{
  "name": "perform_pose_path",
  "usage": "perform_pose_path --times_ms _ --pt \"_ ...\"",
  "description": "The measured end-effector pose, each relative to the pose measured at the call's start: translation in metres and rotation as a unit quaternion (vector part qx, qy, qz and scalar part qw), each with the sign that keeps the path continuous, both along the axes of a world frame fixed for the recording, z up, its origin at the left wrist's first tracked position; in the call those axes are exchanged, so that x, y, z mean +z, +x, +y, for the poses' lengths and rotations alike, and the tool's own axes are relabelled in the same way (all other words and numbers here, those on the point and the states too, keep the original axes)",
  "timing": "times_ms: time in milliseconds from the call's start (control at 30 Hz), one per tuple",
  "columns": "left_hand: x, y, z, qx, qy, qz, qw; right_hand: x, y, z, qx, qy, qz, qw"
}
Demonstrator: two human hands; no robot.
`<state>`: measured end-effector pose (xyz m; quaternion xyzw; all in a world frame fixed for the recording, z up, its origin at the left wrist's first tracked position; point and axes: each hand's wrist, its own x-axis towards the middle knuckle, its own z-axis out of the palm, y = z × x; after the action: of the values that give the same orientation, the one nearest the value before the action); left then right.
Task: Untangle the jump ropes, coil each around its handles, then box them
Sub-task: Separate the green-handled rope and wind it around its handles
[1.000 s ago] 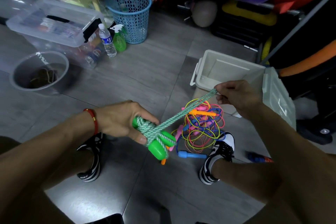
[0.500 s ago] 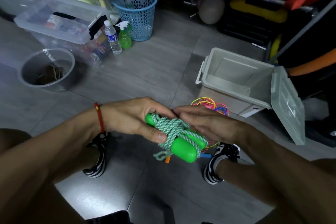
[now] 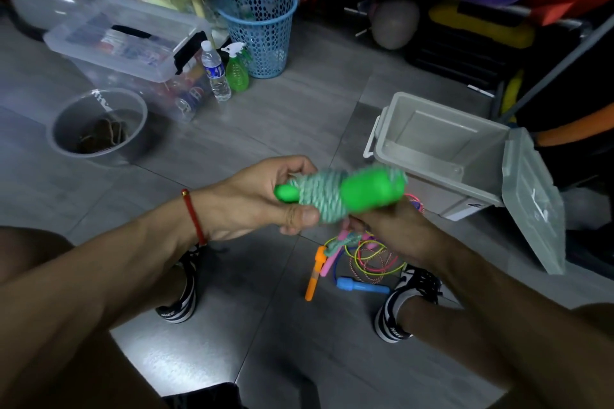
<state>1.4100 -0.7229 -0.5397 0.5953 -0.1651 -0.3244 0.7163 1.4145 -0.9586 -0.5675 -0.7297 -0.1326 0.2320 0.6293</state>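
**Green jump rope held wound around its handles**

The left hand grips the green jump rope at its narrow end: the thumb presses against the underside of the green-and-white cord winding, and the other fingers curl over the top. The cord is wrapped tightly around the middle of the green handles, whose fat ends point toward the grey storage box. The right hand sits beneath the fat end of the handles, touching it; its fingers are hidden behind the bundle, so their spread cannot be told. The bundle is blurred. The box stands open on the floor, lid hanging at its side. Below the hands, a tangle of coloured jump ropes lies on the floor between the shoes.
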Motion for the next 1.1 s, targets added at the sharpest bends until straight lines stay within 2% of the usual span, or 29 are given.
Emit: perform_pose_path --times_ms 67,133,300,367,467,500,567,633,667,767,833,900,967,1100 --pt "-0.007 0.003 -0.006 0.085 -0.006 0.009 0.996 -0.005 -0.006 0.009 0.001 -0.004 0.009 1.000" --pt "-0.013 0.006 -0.011 0.158 0.033 0.007 0.987 -0.011 -0.011 0.016 0.004 -0.008 0.018 1.000" --pt "-0.025 0.010 -0.015 0.265 0.123 0.030 0.956 -0.013 -0.018 0.030 -0.015 -0.050 0.039 0.998" --pt "-0.026 0.013 -0.014 0.250 0.172 -0.025 0.953 -0.011 -0.016 0.033 -0.025 -0.098 0.024 0.995" --pt "-0.029 0.020 -0.011 0.257 0.251 -0.097 0.928 -0.003 -0.009 0.035 -0.035 -0.164 -0.008 0.986" --pt "-0.028 0.022 -0.010 0.255 0.290 -0.137 0.912 0.001 -0.007 0.036 -0.041 -0.179 -0.011 0.983" --pt "-0.025 0.021 -0.013 0.236 0.401 -0.237 0.853 0.007 -0.002 0.039 -0.069 -0.186 0.011 0.980" --pt "-0.024 0.018 -0.019 0.213 0.461 -0.313 0.803 0.014 0.000 0.040 -0.111 -0.163 0.054 0.979" --pt "-0.024 0.017 -0.023 0.208 0.469 -0.335 0.790 0.017 0.000 0.041 -0.135 -0.130 0.080 0.979" --pt "-0.033 0.006 -0.037 0.227 0.461 -0.414 0.751 0.030 0.002 0.041 -0.219 -0.006 0.185 0.958" --pt "-0.037 -0.003 -0.046 0.216 0.431 -0.482 0.732 0.033 0.007 0.039 -0.251 0.035 0.212 0.944" --pt "-0.036 -0.007 -0.052 0.211 0.388 -0.490 0.751 0.031 0.012 0.034 -0.260 0.022 0.192 0.946" --pt "-0.030 -0.007 -0.049 0.203 0.343 -0.451 0.799 0.029 0.012 0.029 -0.234 -0.006 0.164 0.958" --pt "-0.018 -0.006 -0.036 0.231 0.193 -0.331 0.894 0.022 0.001 0.028 -0.152 0.016 0.124 0.980"
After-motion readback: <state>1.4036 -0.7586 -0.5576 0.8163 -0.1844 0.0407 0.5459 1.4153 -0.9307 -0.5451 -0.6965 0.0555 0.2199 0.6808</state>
